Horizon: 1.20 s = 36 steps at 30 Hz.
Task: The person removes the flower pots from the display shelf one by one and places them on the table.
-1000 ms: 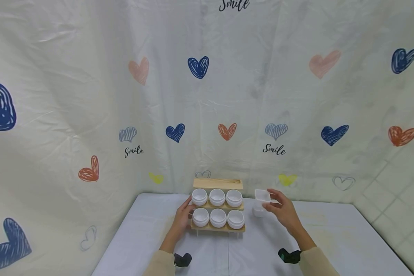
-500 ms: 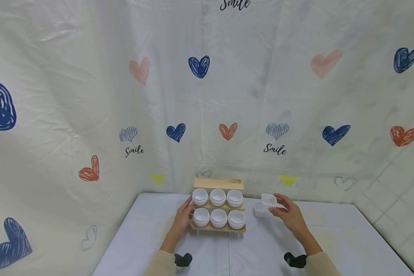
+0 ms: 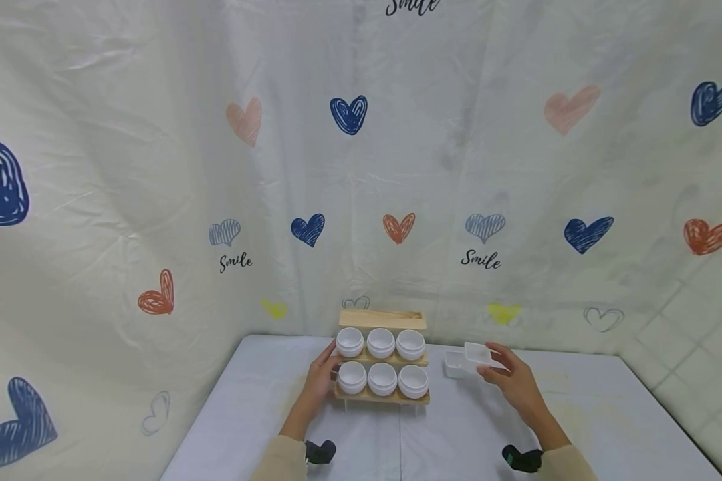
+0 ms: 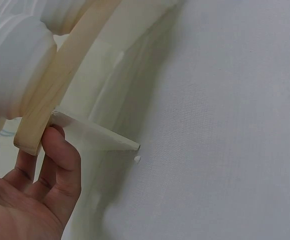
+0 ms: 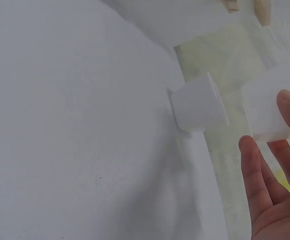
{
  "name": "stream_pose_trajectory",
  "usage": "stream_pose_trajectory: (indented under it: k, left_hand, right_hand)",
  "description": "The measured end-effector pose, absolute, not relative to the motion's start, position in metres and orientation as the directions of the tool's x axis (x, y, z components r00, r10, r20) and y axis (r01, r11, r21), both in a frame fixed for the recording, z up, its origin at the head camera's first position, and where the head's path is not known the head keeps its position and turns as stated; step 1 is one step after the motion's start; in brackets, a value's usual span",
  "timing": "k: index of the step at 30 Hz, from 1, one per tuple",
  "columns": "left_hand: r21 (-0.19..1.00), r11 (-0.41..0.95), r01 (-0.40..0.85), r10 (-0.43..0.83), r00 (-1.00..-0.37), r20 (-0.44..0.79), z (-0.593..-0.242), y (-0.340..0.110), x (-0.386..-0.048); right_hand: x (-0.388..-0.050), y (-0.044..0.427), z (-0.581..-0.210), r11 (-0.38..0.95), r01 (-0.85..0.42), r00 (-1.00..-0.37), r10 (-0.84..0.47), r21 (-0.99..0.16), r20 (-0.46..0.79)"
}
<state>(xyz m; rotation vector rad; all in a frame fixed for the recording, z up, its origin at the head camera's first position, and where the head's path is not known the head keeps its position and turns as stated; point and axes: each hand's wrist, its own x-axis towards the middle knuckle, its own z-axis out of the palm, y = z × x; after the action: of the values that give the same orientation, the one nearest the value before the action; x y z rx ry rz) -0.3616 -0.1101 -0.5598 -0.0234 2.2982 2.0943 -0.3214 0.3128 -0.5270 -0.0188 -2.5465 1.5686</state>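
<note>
A two-tier wooden rack (image 3: pixel 382 397) holds several round white pots (image 3: pixel 382 378) in two rows. At its left end my left hand (image 3: pixel 316 386) grips the edge of the wooden board (image 4: pixel 60 80), thumb close to a pale leg (image 4: pixel 97 131). My right hand (image 3: pixel 517 387), right of the rack, pinches a small white square cup (image 3: pixel 476 353) between thumb and fingers. In the right wrist view that cup is raised off the table. A second white square cup (image 5: pixel 197 104) stands on the table just left of it.
The white-covered table (image 3: pixel 373 447) reaches back to a hanging sheet (image 3: pixel 433 174) printed with hearts. Behind the upper row, a wooden bar (image 3: pixel 382 319) tops the rack. Tiled wall pattern (image 3: pixel 698 354) borders the right side.
The right hand has moved right and a little toward me with its square cup, uncovering the second cup on the table. The left hand keeps its grip on the rack.
</note>
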Motion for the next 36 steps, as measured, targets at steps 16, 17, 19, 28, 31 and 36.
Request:
stream_pose_trajectory:
  k: [16, 17, 19, 28, 31, 36]
  left_hand:
    - [0.996, 0.082, -0.039, 0.015, -0.999, -0.04, -0.562, -0.112, -0.364]
    - [0.996, 0.082, -0.042, 0.013, -0.999, -0.043, -0.561, -0.112, -0.364]
    - [0.995, 0.086, -0.042, 0.01, -0.999, -0.043, -0.561, -0.111, -0.364]
    - [0.993, 0.117, -0.026, 0.01, -1.0, -0.028, -0.561, -0.111, -0.366]
    - [0.993, 0.116, -0.035, 0.005, -0.999, -0.036, -0.561, -0.11, -0.366]
    - [0.993, 0.109, -0.035, -0.005, -0.999, -0.035, -0.56, -0.108, -0.363]
  right_hand:
    - [-0.316, 0.321, -0.54, 0.391, -0.07, -0.99, 0.088, -0.918, 0.113]
    - [-0.317, 0.322, -0.541, 0.385, -0.072, -0.989, 0.089, -0.92, 0.114]
    - [-0.317, 0.323, -0.544, 0.373, -0.067, -0.99, 0.092, -0.925, 0.109]
    - [-0.319, 0.328, -0.552, 0.356, -0.052, -0.991, 0.097, -0.933, 0.092]
    - [-0.32, 0.33, -0.554, 0.364, -0.052, -0.992, 0.085, -0.93, 0.089]
    - [-0.325, 0.335, -0.558, 0.393, -0.041, -0.994, 0.079, -0.918, 0.078]
